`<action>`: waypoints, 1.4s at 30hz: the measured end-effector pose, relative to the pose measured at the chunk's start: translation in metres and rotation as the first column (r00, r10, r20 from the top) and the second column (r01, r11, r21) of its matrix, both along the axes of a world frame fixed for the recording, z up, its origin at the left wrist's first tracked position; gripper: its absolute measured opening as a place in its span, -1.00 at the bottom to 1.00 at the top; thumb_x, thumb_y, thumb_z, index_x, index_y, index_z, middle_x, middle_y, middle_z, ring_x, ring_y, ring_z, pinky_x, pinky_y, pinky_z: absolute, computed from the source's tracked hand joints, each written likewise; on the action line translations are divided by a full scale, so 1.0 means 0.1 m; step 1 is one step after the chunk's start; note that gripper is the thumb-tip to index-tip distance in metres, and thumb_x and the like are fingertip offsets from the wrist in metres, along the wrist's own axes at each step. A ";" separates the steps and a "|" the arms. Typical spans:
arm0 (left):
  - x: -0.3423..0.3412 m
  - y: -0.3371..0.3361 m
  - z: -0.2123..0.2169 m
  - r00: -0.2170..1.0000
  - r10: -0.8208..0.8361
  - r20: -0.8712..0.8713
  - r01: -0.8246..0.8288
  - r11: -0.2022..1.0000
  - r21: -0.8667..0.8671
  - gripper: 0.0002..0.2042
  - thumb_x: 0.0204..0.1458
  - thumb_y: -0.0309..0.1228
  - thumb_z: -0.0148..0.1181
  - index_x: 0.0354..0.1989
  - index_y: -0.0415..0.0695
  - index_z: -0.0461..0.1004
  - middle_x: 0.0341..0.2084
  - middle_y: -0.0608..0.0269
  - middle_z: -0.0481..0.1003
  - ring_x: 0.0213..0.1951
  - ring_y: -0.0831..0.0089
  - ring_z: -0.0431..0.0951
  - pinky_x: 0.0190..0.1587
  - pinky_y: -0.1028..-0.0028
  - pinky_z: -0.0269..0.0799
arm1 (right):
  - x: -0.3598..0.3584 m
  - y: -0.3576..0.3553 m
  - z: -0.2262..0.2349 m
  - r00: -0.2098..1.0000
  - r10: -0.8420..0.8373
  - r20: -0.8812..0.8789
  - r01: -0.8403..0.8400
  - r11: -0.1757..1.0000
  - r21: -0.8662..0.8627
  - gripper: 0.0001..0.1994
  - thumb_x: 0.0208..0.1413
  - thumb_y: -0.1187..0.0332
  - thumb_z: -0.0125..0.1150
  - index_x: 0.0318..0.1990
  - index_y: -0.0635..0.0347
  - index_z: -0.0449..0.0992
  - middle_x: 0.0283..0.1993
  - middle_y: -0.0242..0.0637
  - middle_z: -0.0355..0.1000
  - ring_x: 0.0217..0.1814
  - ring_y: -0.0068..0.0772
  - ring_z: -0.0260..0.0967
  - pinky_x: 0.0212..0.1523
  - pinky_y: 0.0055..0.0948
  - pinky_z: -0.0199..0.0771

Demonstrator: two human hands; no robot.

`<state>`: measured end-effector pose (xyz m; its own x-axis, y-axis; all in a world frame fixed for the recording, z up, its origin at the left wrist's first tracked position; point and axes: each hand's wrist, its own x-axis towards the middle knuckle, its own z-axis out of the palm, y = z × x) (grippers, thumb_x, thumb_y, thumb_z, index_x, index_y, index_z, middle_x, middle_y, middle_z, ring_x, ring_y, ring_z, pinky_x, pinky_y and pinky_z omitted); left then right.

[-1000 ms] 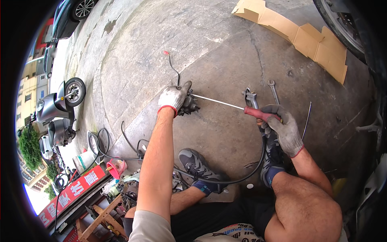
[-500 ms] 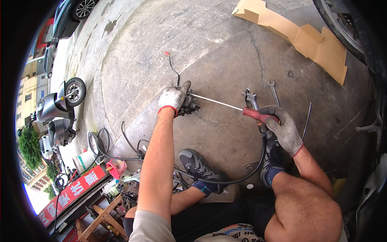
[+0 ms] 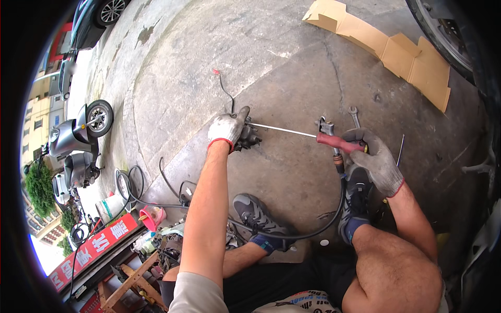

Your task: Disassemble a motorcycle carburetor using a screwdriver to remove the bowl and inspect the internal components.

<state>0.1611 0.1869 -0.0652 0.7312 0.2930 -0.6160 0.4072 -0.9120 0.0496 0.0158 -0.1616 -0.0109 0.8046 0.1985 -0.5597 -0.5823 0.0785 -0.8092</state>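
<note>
My left hand (image 3: 225, 128), in a white glove with a red cuff, is closed around a dark, lumpy metal part (image 3: 248, 136) held above the concrete. A thin black wire (image 3: 225, 89) with a red end runs from beside this hand. My right hand (image 3: 377, 163), in a grimy glove, grips the red handle of a long screwdriver (image 3: 334, 141). The screwdriver's shaft lies nearly level and reaches the metal part beside my left thumb; its tip is hidden or too small to make out. Beyond my right foot, an air blow gun (image 3: 327, 128) on a black hose lies on the ground.
A wrench (image 3: 354, 116) and a thin rod (image 3: 401, 150) lie near my right hand. Unfolded cardboard (image 3: 402, 55) is at the far right, by a wheel (image 3: 443, 34). The black hose (image 3: 313, 232) curves past my shoes. At left are a pink container (image 3: 152, 217) and a scooter (image 3: 78, 138).
My right hand has shifted slightly, and the screwdriver handle sits a little farther right and more level. My left hand keeps its hold on the metal part. The whole view has moved slightly.
</note>
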 end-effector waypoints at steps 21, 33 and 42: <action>-0.03 -0.08 -0.06 0.994 -0.094 0.064 0.091 0.995 0.051 -0.27 0.11 0.29 -0.02 -0.33 -0.28 0.67 -0.32 -0.15 0.63 -0.14 0.03 0.63 0.02 0.22 0.44 | -0.03 -0.14 -0.15 0.995 -0.028 -0.093 0.031 0.999 0.027 -0.58 0.22 0.41 0.15 0.22 0.30 0.36 -0.10 -0.20 0.52 -0.18 -0.41 0.55 -0.15 -0.47 0.55; 0.01 -0.14 0.00 0.996 -0.079 -0.033 0.081 0.995 0.064 -0.24 0.04 0.35 0.00 -0.24 -0.26 0.67 -0.13 -0.23 0.58 -0.01 -0.05 0.59 0.08 0.15 0.45 | -0.07 -0.03 0.04 0.978 -0.206 -0.035 0.209 0.966 0.150 -0.61 0.31 0.17 0.13 0.14 0.24 0.45 -0.26 -0.37 0.54 -0.39 -0.66 0.45 -0.39 -0.60 0.45; 0.01 -0.02 -0.19 1.000 -0.026 -0.007 0.026 0.994 0.107 -0.22 0.02 0.33 0.06 -0.02 -0.26 0.60 0.04 -0.22 0.52 0.09 -0.05 0.54 0.16 0.14 0.41 | 0.00 -0.24 -0.10 0.998 0.029 0.059 -0.049 0.934 0.353 -0.62 0.33 0.30 0.12 0.22 0.29 0.39 -0.04 -0.26 0.52 -0.06 -0.57 0.47 -0.04 -0.51 0.48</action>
